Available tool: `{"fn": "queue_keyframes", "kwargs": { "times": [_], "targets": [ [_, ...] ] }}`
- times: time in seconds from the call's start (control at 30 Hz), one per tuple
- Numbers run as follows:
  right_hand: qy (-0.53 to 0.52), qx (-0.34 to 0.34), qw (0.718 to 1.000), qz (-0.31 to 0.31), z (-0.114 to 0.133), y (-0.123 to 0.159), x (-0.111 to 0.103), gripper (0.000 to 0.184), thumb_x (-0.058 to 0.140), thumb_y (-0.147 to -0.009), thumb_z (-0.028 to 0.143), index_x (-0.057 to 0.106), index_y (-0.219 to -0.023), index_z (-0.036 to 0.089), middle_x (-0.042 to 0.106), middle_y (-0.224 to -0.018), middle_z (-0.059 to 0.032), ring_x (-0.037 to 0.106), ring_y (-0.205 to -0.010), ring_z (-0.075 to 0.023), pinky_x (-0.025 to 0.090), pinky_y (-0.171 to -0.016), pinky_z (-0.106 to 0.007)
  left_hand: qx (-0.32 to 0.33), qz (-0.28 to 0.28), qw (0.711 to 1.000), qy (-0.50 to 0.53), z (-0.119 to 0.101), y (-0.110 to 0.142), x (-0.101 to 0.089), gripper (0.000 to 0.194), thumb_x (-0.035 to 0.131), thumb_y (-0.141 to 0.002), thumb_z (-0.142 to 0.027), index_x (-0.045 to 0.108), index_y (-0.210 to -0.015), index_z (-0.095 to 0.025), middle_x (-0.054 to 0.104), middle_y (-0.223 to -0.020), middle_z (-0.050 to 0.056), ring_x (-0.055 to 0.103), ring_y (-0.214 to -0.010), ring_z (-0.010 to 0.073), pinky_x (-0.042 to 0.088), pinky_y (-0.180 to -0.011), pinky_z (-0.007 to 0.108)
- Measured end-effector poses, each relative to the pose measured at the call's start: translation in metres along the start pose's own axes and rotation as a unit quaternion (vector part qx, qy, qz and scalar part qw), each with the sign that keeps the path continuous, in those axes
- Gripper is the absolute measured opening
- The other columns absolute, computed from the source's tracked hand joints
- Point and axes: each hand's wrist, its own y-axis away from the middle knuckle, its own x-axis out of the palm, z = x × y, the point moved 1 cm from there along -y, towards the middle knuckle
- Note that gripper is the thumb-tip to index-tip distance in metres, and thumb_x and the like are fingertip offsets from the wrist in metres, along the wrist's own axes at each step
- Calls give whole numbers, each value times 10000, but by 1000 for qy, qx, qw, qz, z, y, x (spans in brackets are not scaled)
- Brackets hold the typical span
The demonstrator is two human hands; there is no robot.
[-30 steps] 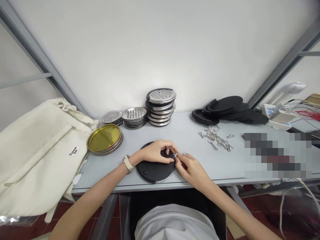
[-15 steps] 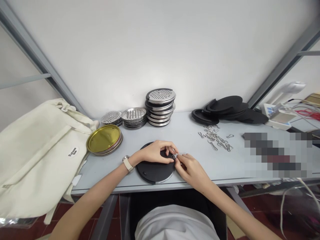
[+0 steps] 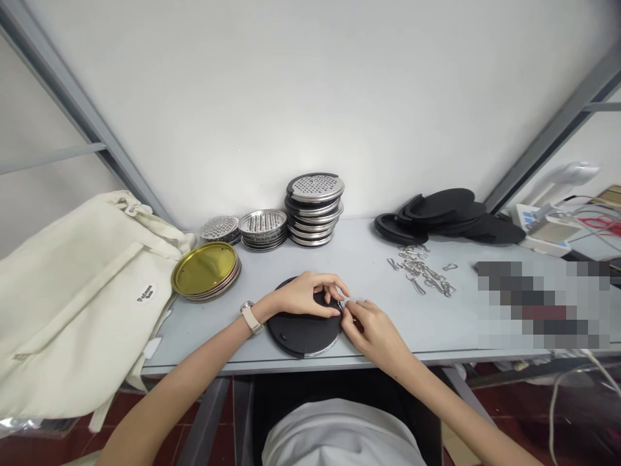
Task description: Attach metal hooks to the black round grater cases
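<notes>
A round black disc (image 3: 305, 333) with a silvery rim on its near right side lies flat near the table's front edge. My left hand (image 3: 308, 294) rests over it, thumb and curled fingers gripping around its right edge. At that same edge, my right hand (image 3: 371, 327) is closed in a pinch on a small metal clip (image 3: 341, 304), mostly hidden by the fingertips. Whether the clip passes through the disc I cannot tell. A loose pile of similar metal snap clips (image 3: 427, 272) lies to the right, beyond my right hand.
Gold round lids (image 3: 206, 268) are stacked at left beside a cream bag (image 3: 87, 310). Perforated metal grater discs (image 3: 262, 226) and a taller grater stack with black rims (image 3: 315, 188) stand by the wall. Black discs (image 3: 444, 210) are heaped at back right, near a power strip (image 3: 543, 226).
The whole view has shifted slightly. Both hands keep nearly the same pose at the disc's right edge, with the right fingertips still pinched on the clip.
</notes>
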Motion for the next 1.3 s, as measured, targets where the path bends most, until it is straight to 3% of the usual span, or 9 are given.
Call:
{"fn": "queue_keyframes", "kwargs": {
  "times": [1.0,1.3],
  "targets": [
    [-27,13,999,24,-4,-1,0,280,336,-934,243,419,-669,207,507,-608,-11,487,-624,-172,346,-607,-273,13,3,1000,0,6,0,0,371,690,-710,-171,620,-1074,-152,667,-933,64,549,-752,105,447,-709,218],
    [-28,14,999,21,-6,-1,1,286,335,-934,247,426,-666,207,511,-607,-16,491,-625,-175,345,-602,-272,7,0,1000,-29,5,0,0,344,703,-714,-188,634,-1050,-166,678,-932,46,585,-790,113,388,-660,202]
  ]
}}
